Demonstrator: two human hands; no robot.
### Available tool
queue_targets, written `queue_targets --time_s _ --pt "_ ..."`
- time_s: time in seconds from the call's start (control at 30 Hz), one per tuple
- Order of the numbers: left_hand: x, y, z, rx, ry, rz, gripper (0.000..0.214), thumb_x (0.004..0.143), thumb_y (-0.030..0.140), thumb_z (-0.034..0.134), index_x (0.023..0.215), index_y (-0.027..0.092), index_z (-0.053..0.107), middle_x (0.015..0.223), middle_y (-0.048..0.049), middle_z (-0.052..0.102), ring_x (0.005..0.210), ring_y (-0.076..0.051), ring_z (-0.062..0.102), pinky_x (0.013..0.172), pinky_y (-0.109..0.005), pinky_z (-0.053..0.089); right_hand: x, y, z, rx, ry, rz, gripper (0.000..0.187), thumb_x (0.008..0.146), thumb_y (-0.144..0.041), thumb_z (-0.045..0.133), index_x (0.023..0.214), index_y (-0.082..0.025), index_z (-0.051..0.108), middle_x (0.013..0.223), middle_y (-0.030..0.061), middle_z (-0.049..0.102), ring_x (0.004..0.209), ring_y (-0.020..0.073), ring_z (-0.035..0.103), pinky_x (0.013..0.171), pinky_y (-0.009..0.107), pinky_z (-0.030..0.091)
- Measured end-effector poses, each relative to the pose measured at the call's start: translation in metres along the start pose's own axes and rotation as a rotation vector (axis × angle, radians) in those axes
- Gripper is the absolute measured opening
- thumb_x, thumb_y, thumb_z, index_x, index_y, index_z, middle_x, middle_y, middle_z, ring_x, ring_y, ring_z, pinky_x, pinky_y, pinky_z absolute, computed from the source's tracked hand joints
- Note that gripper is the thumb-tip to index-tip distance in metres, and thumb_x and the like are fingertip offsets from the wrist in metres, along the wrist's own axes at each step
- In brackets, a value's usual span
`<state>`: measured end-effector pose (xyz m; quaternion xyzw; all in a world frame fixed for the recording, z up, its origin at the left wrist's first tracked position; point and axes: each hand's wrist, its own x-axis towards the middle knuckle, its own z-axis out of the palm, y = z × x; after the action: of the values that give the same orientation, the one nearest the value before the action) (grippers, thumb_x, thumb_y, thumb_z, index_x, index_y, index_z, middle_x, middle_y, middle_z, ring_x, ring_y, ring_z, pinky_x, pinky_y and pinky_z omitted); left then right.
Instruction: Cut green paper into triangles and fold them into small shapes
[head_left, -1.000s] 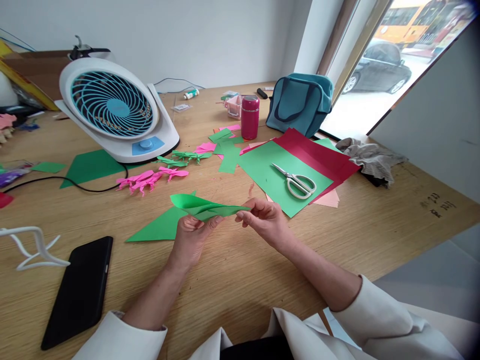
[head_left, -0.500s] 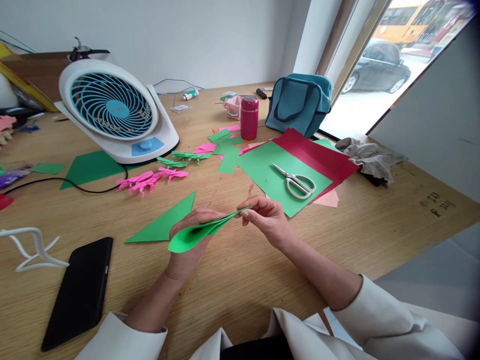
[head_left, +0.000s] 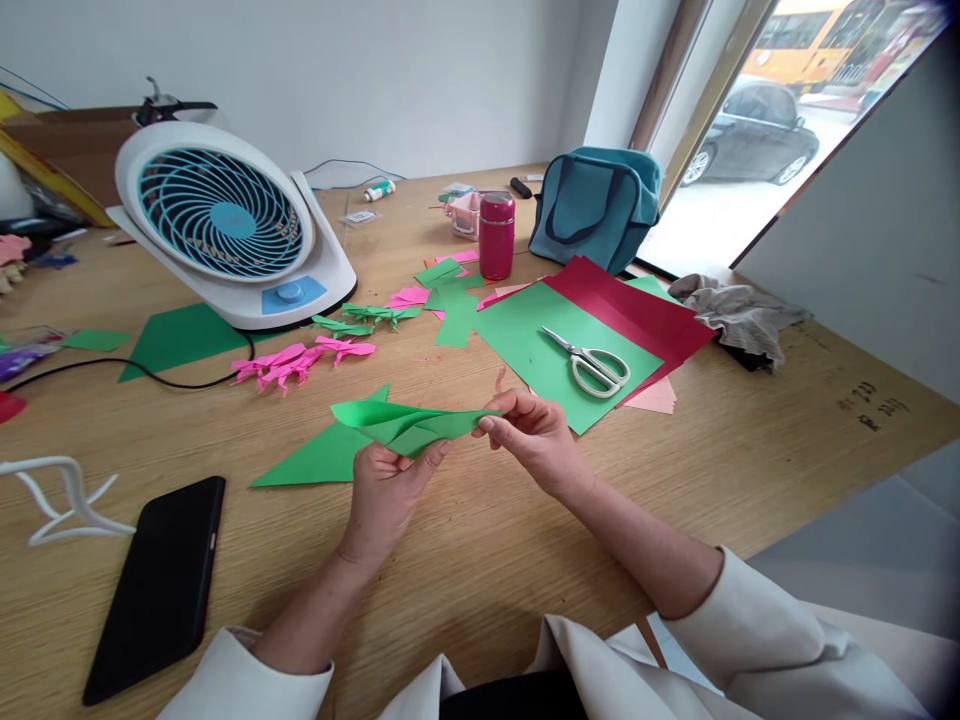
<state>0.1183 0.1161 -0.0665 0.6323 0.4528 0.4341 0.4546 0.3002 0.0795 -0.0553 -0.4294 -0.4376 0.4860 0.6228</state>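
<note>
Your folded paper [head_left: 416, 427] is held up over the table [head_left: 465, 590], stretched between both hands, flared end out past your left. Your left hand [head_left: 390, 488] has its lower edge pinched from below, thumb on the near side. Your right hand [head_left: 531, 437] is pinching the narrow tip, fingers kinda curled. Both forearms angle inward. There's a green sheet [head_left: 311, 462] partly behind the paper, and scissors [head_left: 592, 365] off right.

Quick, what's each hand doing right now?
Left hand: closed, holding the wide, flaring end of the folded green paper from below.
Right hand: closed, pinching the paper's narrow tip between thumb and fingers.
</note>
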Motion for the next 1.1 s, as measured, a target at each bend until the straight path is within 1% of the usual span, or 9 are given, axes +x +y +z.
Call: queue_targets --time_s 0.07,0.17,0.37,0.53,0.77,0.87,0.97,1.03,1.1 --pt "0.000 0.000 0.001 -0.011 0.020 -0.008 0.016 0.070 0.035 0.080 0.070 0.019 0.078 0.074 -0.0021 0.076 0.073 -0.023 0.069 0.073 -0.033 0.055 0.000 0.000 0.000 0.003 -0.003 -0.003 0.031 0.073 -0.046 0.080 0.072 -0.020 0.063 0.069 0.0005 0.069 0.056 0.0104 0.051 0.054 0.026 0.043" --pt "-0.001 0.003 0.003 -0.008 0.038 -0.015 0.017 0.069 0.035 0.081 0.067 0.019 0.077 0.075 -0.0022 0.077 0.070 -0.022 0.069 0.072 -0.033 0.056 0.000 0.001 0.000 0.006 -0.009 0.000 0.032 0.073 -0.047 0.080 0.072 -0.020 0.063 0.069 0.0009 0.069 0.057 0.0106 0.052 0.055 0.026 0.044" --pt "-0.002 0.004 0.003 0.017 0.044 -0.022 0.018 0.070 0.036 0.081 0.066 0.018 0.077 0.073 -0.0022 0.077 0.064 -0.020 0.068 0.064 -0.031 0.056 0.002 0.003 -0.001 0.041 0.012 0.020 0.033 0.068 -0.046 0.084 0.069 -0.020 0.063 0.063 -0.0012 0.066 0.057 0.0106 0.054 0.054 0.024 0.045" --pt "-0.002 0.003 0.003 0.011 0.044 0.000 0.015 0.070 0.033 0.081 0.067 0.018 0.078 0.072 -0.0014 0.077 0.062 -0.019 0.068 0.061 -0.029 0.056 0.002 0.003 -0.002 0.080 0.002 0.019 0.031 0.067 -0.042 0.085 0.068 -0.020 0.063 0.065 -0.0009 0.068 0.060 0.0110 0.057 0.056 0.024 0.047" --pt "-0.002 0.004 0.004 -0.075 0.019 -0.010 0.012 0.071 0.031 0.081 0.068 0.020 0.078 0.075 -0.0013 0.078 0.067 -0.019 0.070 0.066 -0.029 0.058 0.002 0.003 -0.001 0.109 -0.018 0.005 0.030 0.068 -0.039 0.086 0.066 -0.020 0.063 0.067 -0.0010 0.068 0.060 0.0103 0.058 0.057 0.024 0.048" --pt "-0.001 0.001 0.005 -0.163 -0.023 -0.019 0.011 0.071 0.029 0.082 0.077 0.020 0.080 0.085 -0.0019 0.079 0.078 -0.021 0.072 0.077 -0.031 0.058 0.002 0.003 -0.001 0.095 -0.012 -0.004 0.030 0.068 -0.039 0.086 0.066 -0.020 0.063 0.066 -0.0012 0.068 0.060 0.0102 0.057 0.057 0.024 0.047" --pt "-0.001 0.000 0.008 -0.259 -0.076 -0.040 0.019 0.072 0.027 0.082 0.090 0.021 0.080 0.098 -0.0032 0.079 0.094 -0.023 0.072 0.090 -0.035 0.056 0.002 0.002 -0.001 0.061 -0.007 -0.003 0.031 0.068 -0.040 0.086 0.065 -0.020 0.063 0.064 -0.0015 0.066 0.059 0.0103 0.056 0.057 0.025 0.046" --pt "-0.001 0.002 0.010 -0.308 -0.080 -0.060 0.022 0.071 0.026 0.083 0.093 0.021 0.079 0.101 -0.0035 0.078 0.098 -0.024 0.072 0.093 -0.036 0.055 0.002 0.003 -0.001 0.054 -0.009 0.002 0.032 0.067 -0.041 0.086 0.065 -0.020 0.062 0.064 -0.0017 0.066 0.059 0.0104 0.056 0.057 0.025 0.046" --pt "-0.002 0.006 0.013 -0.348 -0.072 -0.074 0.024 0.070 0.025 0.084 0.093 0.021 0.079 0.100 -0.0035 0.079 0.098 -0.023 0.071 0.092 -0.035 0.055 0.002 0.005 -0.001 0.056 -0.010 0.001 0.032 0.066 -0.041 0.086 0.065 -0.020 0.062 0.064 -0.0017 0.065 0.059 0.0106 0.056 0.057 0.025 0.045"
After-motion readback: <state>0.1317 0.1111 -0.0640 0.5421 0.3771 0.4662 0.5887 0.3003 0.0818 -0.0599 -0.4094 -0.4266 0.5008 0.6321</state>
